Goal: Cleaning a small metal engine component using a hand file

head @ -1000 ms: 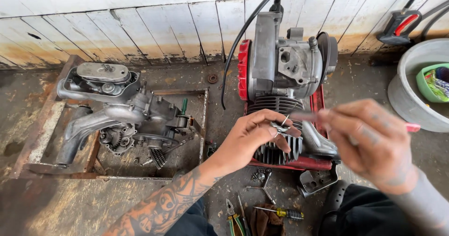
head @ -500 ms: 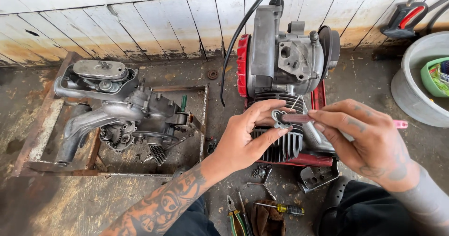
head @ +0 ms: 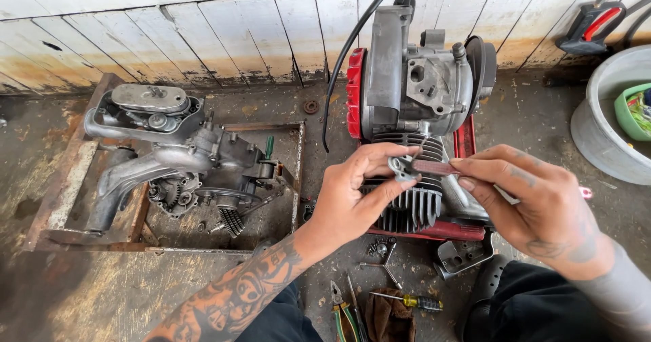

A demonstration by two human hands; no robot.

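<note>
Left hand pinches a small grey metal part in front of the engine; right hand grips a thin file against it. Light, stiff, likely slippery: best held by its edges.

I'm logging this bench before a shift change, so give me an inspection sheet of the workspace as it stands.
Surface: stained, grimy concrete floor.
Job's things: small grey metal part pinched in the left hand; flat reddish strip held to it by the right hand; finned engine on a red stand behind.
Clutter: second engine in a rusty tray, pliers, screwdriver, brown rag.
Hands: both bare, both gripping.
Cables: black cable hanging over the engine.
Surroundings: white plank wall, grey basin.
</note>
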